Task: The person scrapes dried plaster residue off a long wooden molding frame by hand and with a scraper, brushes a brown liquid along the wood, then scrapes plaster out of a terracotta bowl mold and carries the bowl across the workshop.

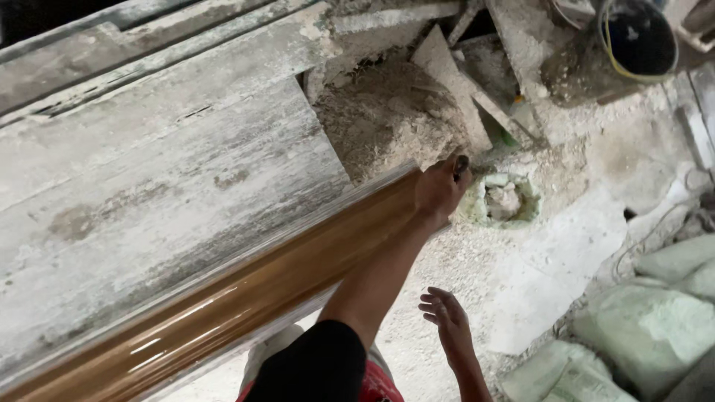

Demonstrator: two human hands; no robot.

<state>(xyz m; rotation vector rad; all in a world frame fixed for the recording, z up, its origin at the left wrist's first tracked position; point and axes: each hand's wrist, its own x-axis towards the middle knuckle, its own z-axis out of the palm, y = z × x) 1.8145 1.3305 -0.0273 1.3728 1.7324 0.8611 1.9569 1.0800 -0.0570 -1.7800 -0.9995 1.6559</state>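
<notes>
Head view: left hand (441,190) sits on the far end of a long glossy brown plank (246,298), fingers wrapped over its end and top edge, a small dark item pinched there – cannot tell what it is. Right hand (447,320) hangs free below the plank, fingers loosely spread, holding nothing, apart from everything

Plank stands on edge, running diagonally from bottom left up toward centre, its length leaning against or just beside a pale, cement-stained slab (164,186); contact line is hidden, so cannot tell which

Handling, my read: long, stiff, likely heavy, and the glazed face looks slick. Probably brittle at corners and edges, so no point loads and no dropping the end. One-hand hold at the far tip gives poor control; better grip is both hands on the long edges, spread apart, palms under the lower edge, not on the glossy face

Around it: rubble and mortar heap (387,119) past the plank end, greenish hole in the floor (503,199) just beside left hand, black bucket (639,37) top right, pale sacks (655,327) lower right, dusty floor (521,275) under right hand
</notes>
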